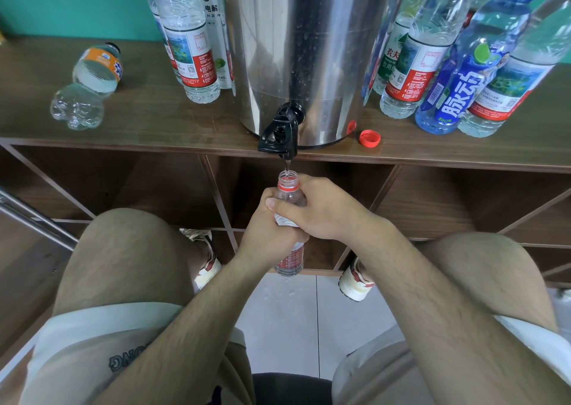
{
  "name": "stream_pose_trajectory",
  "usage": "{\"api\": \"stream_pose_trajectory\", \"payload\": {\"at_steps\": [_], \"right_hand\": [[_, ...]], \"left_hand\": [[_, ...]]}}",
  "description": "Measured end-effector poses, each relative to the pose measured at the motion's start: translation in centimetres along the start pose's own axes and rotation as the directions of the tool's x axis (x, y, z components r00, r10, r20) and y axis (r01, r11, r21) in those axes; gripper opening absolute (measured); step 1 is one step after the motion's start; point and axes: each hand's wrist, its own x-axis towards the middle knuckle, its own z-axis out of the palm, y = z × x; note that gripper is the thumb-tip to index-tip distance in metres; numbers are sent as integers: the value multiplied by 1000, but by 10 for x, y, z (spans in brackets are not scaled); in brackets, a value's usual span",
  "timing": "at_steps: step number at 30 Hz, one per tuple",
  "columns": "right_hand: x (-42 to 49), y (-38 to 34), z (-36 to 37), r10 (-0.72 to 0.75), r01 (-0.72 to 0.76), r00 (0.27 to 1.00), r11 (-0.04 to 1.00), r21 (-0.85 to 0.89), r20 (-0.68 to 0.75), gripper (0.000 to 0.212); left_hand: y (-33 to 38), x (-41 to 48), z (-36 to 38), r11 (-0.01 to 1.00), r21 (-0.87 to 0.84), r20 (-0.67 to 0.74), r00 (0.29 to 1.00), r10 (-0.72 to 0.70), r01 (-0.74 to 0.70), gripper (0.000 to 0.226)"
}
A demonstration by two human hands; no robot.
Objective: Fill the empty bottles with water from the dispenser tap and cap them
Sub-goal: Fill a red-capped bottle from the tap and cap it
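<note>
Fingers (279, 208) of both hands are curled tight round one bottle (290, 199). The right hand (321, 210) clamps its upper body and the left hand (262, 244) grips just below, the two overlapping. The bottle stands upright between the knees, its long axis vertical and its open mouth directly under the tap (281, 129). A thin stream (287, 165) falls straight into the neck. The hands hide how full it is.

Behind the tap, the steel dispenser (302, 49) sits on the shelf top (154, 120). A loose red cap (370, 138) lies just right of its base, up and far-right of the fingers, so the right hand is the nearer one to fetch it, probably once the filling ends. Bottles stand on both sides of the dispenser, and one lies on its side at far left (89, 86).
</note>
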Motion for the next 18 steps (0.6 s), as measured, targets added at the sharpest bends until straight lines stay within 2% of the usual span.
{"api": "stream_pose_trajectory", "payload": {"at_steps": [18], "right_hand": [[3, 5, 2, -7, 7, 1000, 1000, -10, -6, 23]], "left_hand": [[10, -8, -7, 1000, -21, 38, 999, -16, 17, 66]]}}
